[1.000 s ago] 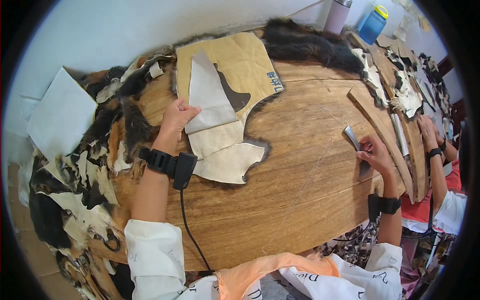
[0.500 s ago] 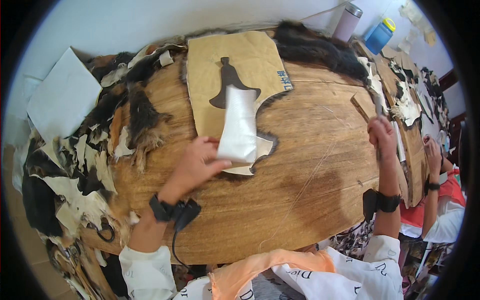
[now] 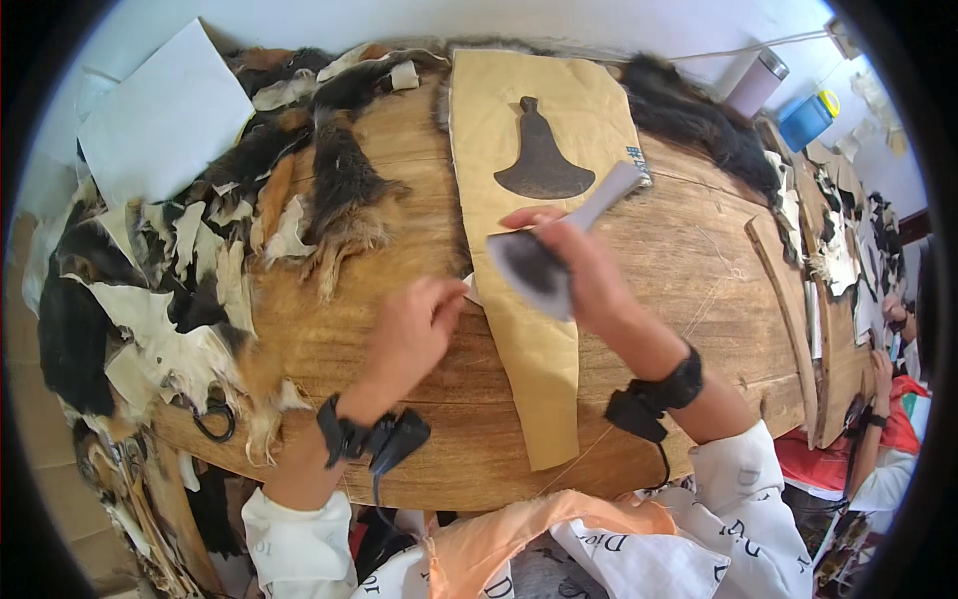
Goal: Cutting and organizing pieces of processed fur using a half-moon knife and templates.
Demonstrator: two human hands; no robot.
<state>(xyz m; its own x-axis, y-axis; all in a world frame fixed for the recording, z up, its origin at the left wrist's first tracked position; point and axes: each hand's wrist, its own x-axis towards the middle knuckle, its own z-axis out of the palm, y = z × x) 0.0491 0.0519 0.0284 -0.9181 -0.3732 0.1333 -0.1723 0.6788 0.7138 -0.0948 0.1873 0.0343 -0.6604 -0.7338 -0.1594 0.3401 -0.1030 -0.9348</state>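
Just above the long tan paper pattern (image 3: 519, 329) on the table (image 3: 689, 260): right hand (image 3: 584, 270) up in the air, fingers pinched on a small fur piece (image 3: 534, 272), pale side trailing up-right. Left hand (image 3: 414, 334) just left of the pattern, fingers loosely curled, holding nothing visible. Best to flatten that pattern first, then lay the piece fur-down, square to the dark bell-shaped cutout (image 3: 542, 160) further up, without dragging loose scraps (image 3: 200, 260) from the left.
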